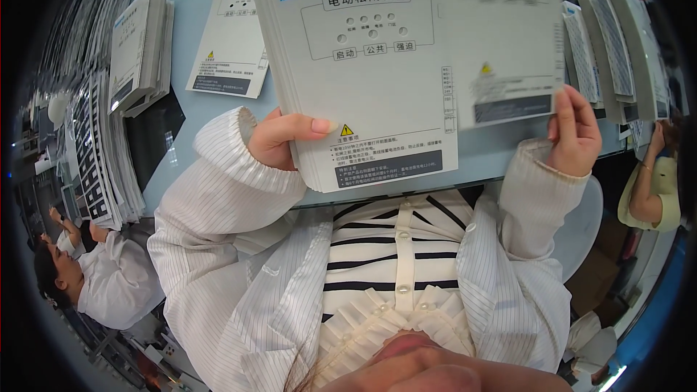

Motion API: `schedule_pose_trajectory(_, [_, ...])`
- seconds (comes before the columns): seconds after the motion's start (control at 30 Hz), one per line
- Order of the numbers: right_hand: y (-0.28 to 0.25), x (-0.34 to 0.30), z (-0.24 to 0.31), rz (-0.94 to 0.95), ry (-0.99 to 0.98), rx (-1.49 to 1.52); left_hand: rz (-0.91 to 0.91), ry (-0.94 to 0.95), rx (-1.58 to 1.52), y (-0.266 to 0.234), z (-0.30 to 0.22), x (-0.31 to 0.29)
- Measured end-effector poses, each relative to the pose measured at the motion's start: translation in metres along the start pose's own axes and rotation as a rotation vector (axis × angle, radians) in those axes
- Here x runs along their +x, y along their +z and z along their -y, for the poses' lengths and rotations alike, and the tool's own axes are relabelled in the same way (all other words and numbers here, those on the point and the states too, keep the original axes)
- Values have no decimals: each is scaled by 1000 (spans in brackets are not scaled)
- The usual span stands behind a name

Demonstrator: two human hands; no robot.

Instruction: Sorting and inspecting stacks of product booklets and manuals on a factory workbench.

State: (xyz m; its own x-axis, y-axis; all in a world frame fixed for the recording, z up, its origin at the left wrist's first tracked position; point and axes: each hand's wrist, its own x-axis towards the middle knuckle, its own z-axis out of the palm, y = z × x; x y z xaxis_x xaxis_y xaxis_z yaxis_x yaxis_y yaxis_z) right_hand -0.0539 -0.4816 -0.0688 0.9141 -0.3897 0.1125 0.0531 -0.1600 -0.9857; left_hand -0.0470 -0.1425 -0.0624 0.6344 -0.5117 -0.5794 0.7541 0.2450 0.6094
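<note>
A thick stack of white printed panel sheets (370, 94) is gripped at its lower left corner by my left hand (287, 134), thumb on top and fingers hidden beneath. Each sheet has small round holes, a yellow warning triangle and a dark text block at the bottom. My right hand (576, 127) pinches the lower right corner of a single panel sheet (508, 51), blurred by motion, beside the stack's right edge. Flat on the table to the left lies another panel sheet (229, 36), partly covered by the stack.
The blue-grey table (174, 189) runs under everything. A pile of similar panels (138, 51) stands at the left, near black-and-white patterned sheets (102, 152). More stacks (624, 43) line the right. Co-workers sit at the left (109, 276) and right (657, 189). A pale stool seat (584, 225) is at my right.
</note>
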Motion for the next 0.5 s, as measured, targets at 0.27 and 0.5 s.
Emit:
schedule_pose_trajectory(0.27, [7,12,-9,-276,-422,-549,-17,49,58,6,-1,0])
schedule_pose_trajectory(0.5, [40,-37,19,514,-157,-259,-39,56,47,5,2,0])
